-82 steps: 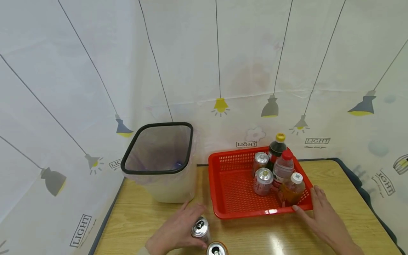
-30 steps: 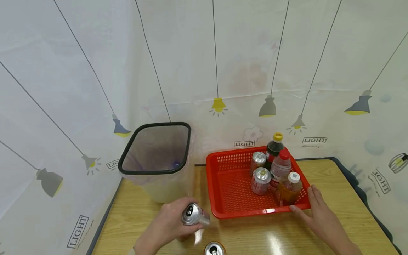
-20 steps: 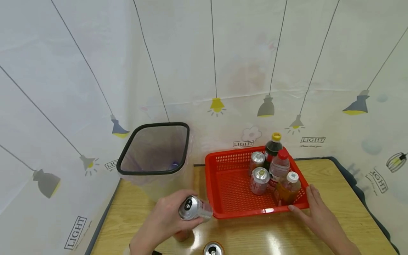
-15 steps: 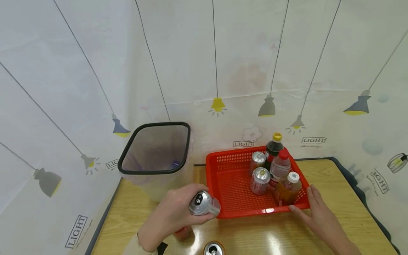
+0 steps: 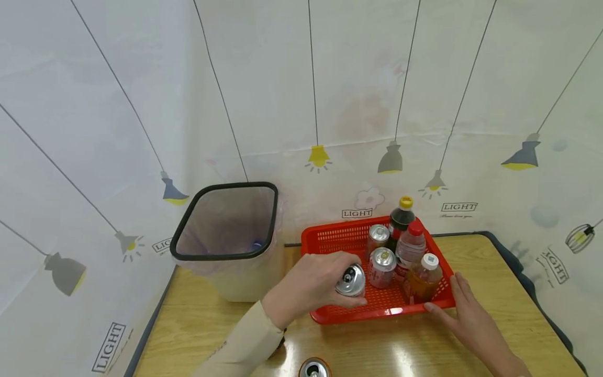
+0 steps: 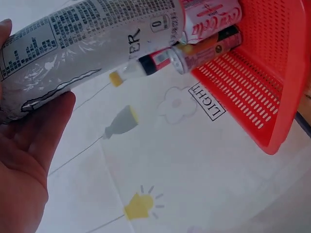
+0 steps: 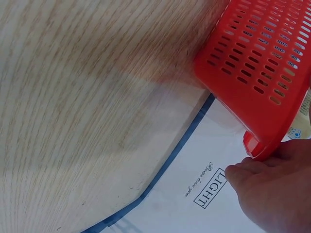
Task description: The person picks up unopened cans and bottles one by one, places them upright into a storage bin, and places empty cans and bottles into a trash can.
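Observation:
My left hand (image 5: 325, 280) grips an opened silver drink can (image 5: 351, 281), tilted, above the front left part of the red basket (image 5: 325, 315). In the left wrist view the can (image 6: 97, 43) shows dense print. Inside the basket stand a pink-and-silver Coca-Cola can (image 5: 382, 267), another can (image 5: 378, 238), a yellow-capped cola bottle (image 5: 401, 219), a red-capped bottle (image 5: 411, 246) and a white-capped bottle (image 5: 424, 277) of amber drink. With fingers extended, my right hand (image 5: 476, 319) touches the basket's front right corner, thumb on the front rim. The basket's left interior is partly hidden by my left hand.
A bin (image 5: 245, 280) with a black rim and clear liner stands left of the basket. An opened orange-rimmed can (image 5: 314, 368) stands at the front of the wooden table (image 5: 377, 348). A lamp-patterned cloth (image 5: 282, 78) hangs behind.
My left hand has picked the silver can off the table and carried it right and forward over the basket, tilting it. My right hand stays at the basket's corner.

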